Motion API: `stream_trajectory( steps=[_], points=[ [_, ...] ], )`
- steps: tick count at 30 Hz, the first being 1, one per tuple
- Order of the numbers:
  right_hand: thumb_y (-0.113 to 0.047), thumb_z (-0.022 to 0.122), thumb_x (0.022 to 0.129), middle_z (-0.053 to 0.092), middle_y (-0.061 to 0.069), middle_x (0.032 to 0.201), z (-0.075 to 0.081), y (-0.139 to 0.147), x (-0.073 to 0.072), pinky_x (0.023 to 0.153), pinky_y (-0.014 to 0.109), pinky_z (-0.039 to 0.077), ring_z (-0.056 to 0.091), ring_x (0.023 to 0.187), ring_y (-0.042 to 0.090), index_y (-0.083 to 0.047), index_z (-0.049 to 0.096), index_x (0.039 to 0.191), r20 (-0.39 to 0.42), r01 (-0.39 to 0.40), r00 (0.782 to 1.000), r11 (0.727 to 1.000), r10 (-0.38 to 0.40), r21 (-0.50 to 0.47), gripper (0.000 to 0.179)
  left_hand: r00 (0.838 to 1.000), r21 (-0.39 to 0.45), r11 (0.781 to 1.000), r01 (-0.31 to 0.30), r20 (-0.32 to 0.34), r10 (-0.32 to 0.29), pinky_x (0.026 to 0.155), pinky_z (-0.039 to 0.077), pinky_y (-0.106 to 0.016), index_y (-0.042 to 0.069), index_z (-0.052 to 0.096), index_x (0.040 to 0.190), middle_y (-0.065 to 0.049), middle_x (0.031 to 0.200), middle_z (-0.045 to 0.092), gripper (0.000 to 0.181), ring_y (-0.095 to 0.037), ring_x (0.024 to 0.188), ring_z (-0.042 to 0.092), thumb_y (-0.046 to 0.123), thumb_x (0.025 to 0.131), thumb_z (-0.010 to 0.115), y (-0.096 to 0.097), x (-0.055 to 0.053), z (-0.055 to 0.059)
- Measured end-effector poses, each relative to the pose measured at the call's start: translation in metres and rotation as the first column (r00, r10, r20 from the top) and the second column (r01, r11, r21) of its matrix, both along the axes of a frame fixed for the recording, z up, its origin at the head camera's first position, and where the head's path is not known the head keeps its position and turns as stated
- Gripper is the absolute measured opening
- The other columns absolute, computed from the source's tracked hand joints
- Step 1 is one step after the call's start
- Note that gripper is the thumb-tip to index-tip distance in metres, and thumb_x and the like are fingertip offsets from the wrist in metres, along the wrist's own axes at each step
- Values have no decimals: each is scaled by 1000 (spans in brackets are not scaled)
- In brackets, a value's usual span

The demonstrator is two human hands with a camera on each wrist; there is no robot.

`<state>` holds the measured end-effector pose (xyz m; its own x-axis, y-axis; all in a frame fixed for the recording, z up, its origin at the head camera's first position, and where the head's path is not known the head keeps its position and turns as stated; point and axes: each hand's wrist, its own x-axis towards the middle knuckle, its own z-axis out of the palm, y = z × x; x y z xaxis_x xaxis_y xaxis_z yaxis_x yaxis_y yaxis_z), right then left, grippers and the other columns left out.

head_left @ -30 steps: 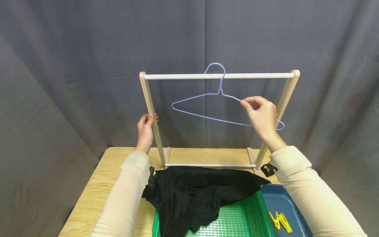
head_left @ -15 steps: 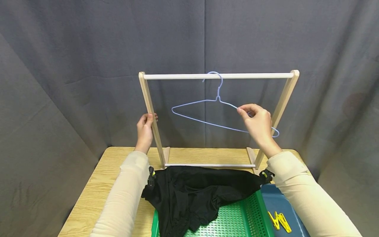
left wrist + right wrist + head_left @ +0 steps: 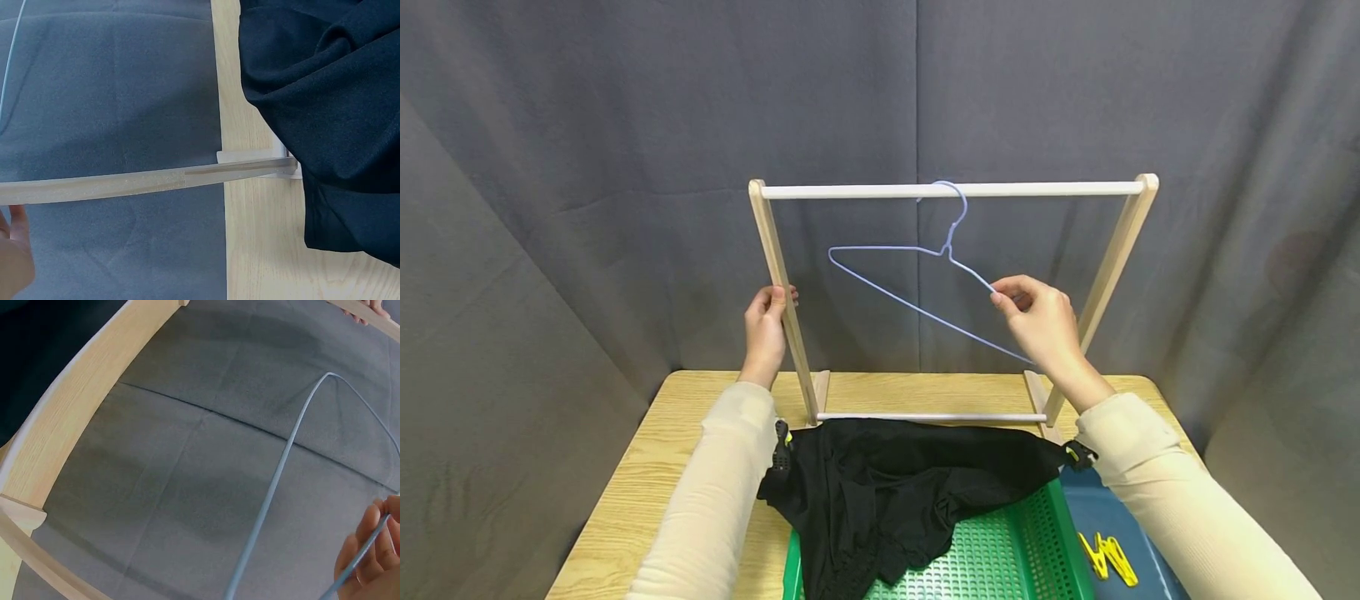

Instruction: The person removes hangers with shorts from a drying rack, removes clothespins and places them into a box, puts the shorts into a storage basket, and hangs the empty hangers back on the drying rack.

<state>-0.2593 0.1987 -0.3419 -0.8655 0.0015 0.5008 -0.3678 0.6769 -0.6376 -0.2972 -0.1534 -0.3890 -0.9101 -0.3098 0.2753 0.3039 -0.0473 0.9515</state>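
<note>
A thin lilac wire hanger (image 3: 880, 247) has its hook over the white top bar (image 3: 850, 192) of a small wooden clothes rack. It tilts, its right end lower than its left. The right hand (image 3: 1041, 325) pinches the hanger's right shoulder between thumb and fingers; in the right wrist view the hanger wire (image 3: 275, 478) runs down past that hand. On the rack's left post (image 3: 797, 354) the left hand (image 3: 766, 325) keeps a grip, thumb in front. Only part of this left hand (image 3: 15, 256) shows in the left wrist view.
A black garment (image 3: 910, 475) is draped across a green perforated basket (image 3: 1033, 533) in front of the rack. To its right, two yellow clothespins (image 3: 1108, 560) lie in a blue tray (image 3: 1150, 554). A grey curtain (image 3: 625, 167) hangs behind the wooden table (image 3: 617, 517).
The right hand has moved down and slightly left with the hanger. The hook has come down onto the bar, and the hanger's right end has dipped. The left hand stays on the post.
</note>
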Motion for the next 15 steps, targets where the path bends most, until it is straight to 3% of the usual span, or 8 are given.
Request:
stream_trajectory(
  steps=[7,15],
  points=[
    [-10,68,94,72,8,93,2,-3,8,64,37,42,63,79,23,-7,72,110,10,-24,1000,999,24,43,17,1000,17,1000,9,-1,-9,89,43,-24,-5,60,105,7,96,63,29,-9,91,59,21,106,46,0,0,1],
    [-5,67,93,72,9,97,5,0,15,68,40,42,66,83,25,-7,73,110,-58,-29,998,998,33,63,18,999,23,999,26,23,-26,88,44,-24,-6,60,107,9,93,63,30,-9,92,60,21,106,47,0,2,2]
  ],
)
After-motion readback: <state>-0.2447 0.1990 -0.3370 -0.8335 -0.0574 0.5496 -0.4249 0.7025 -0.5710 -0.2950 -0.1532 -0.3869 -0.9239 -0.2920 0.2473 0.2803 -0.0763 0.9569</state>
